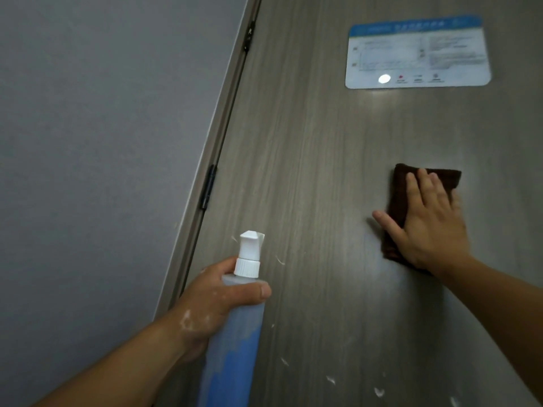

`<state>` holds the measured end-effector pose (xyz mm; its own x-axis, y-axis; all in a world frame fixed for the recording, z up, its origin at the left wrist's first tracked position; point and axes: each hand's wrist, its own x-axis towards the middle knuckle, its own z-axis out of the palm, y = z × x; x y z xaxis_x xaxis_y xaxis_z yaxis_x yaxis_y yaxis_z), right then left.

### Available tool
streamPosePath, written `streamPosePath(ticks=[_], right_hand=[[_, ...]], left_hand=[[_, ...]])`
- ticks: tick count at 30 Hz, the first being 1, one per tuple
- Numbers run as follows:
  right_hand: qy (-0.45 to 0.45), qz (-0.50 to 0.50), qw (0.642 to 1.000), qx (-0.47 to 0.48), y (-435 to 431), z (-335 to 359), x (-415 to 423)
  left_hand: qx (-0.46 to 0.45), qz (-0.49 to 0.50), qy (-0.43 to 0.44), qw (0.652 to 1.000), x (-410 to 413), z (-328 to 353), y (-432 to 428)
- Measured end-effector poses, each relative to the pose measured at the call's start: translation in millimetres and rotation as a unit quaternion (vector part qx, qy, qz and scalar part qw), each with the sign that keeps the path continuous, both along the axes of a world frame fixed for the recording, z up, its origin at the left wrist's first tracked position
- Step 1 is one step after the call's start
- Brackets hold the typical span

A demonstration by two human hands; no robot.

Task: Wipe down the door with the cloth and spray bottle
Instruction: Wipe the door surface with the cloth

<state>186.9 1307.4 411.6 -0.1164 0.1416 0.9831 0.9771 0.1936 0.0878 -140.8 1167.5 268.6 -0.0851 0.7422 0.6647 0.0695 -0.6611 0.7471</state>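
Right hand (432, 221) lies flat with fingers straight and slightly spread, thumb out to the side, pressing a folded dark brown cloth (396, 183) against the door (308, 142). Most of the cloth is under the palm and fingers; its upper edge and left side show beyond them.

Left hand (211, 301) is curled round a spray bottle (235, 348), thumb across the front just below the neck. The bottle is translucent with blue showing through, and its white nozzle (249, 248) points up toward the door. No label or brand can be read on it. White specks sit on the back of this hand.

Above the cloth and well apart from it, a white sign (417, 54) with rounded corners and a blue header band is fixed to the door. Its print and small icons are too blurred to read, and a bright glare spot sits near its lower edge.

The door is grey-brown with a vertical wood grain and a dull sheen. White flecks (379, 392) dot its lower part, near the bottle and below the right arm. Along its left edge run a matching frame (227, 92) and a dark hinge (208, 188); a plain grey wall (102, 127) fills the left.
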Motion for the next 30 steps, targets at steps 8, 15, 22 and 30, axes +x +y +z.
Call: streamPosePath(ticks=[8,15,22,30], right_hand=[[-0.002,0.002,1.000,-0.004,1.4,0.0,1.1],[-0.003,0.007,1.000,-0.005,-0.8,-0.6,0.3],[-0.001,0.009,1.000,-0.002,0.4,-1.2,0.4],[0.000,0.011,1.000,-0.006,0.2,-0.8,0.6]], left_hand=[[0.014,0.009,0.008,1.000,10.4,0.6,3.3],[0.020,-0.007,-0.035,0.999,-0.7,5.5,-3.8],[0.036,0.027,-0.015,0.999,-17.0,22.1,-19.1],[0.004,-0.012,-0.020,1.000,-19.7,11.1,-30.9]])
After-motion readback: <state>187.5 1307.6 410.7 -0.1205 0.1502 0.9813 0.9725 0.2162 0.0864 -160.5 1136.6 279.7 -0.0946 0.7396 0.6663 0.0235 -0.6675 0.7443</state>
